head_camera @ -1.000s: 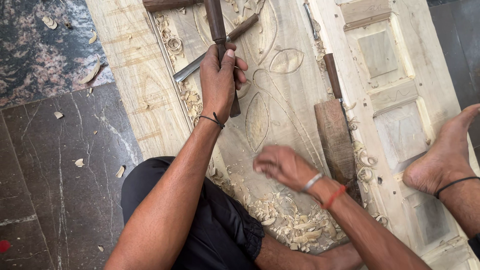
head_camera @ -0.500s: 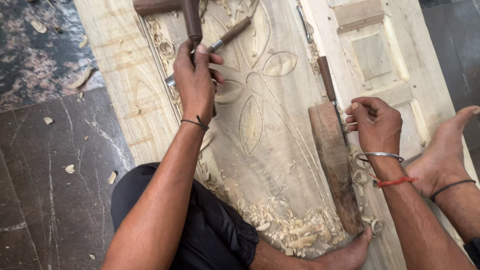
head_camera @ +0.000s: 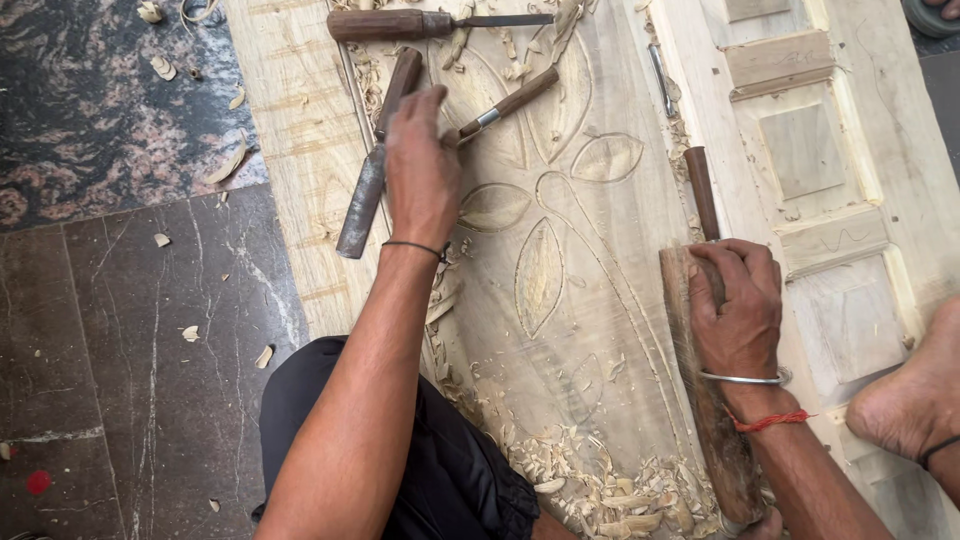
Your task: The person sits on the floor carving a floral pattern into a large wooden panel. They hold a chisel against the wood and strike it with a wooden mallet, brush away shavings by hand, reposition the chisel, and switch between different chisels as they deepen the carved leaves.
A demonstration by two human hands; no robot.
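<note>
Wood panel: pale carved door panel (head_camera: pixel 590 330) lies flat under my hands, with leaf shapes cut into it.
Left hand: my left hand (head_camera: pixel 422 170) rests palm down on the panel, fingers spread loosely over 2 chisels; I cannot tell whether it grips either one.
Long chisel: a long chisel with a brown handle (head_camera: pixel 375 160) lies just left of that hand, blade towards me.
Short chisel: a smaller chisel (head_camera: pixel 505 105) angles out to the right from under the fingertips.
Top chisel: a 3rd chisel (head_camera: pixel 430 22) lies crosswise at the panel's far end, well apart from both hands.
Right hand: my right hand (head_camera: pixel 738 305) is clamped around a dark wooden mallet (head_camera: pixel 715 430) at the panel's right edge.
Shavings: wood chips (head_camera: pixel 600 480) are heaped on the near end of the panel.
Foot: a bare foot (head_camera: pixel 910 400) rests on the framed door section (head_camera: pixel 800 150) to the right.
Floor: dark stone tiles (head_camera: pixel 130 330) on the left.
</note>
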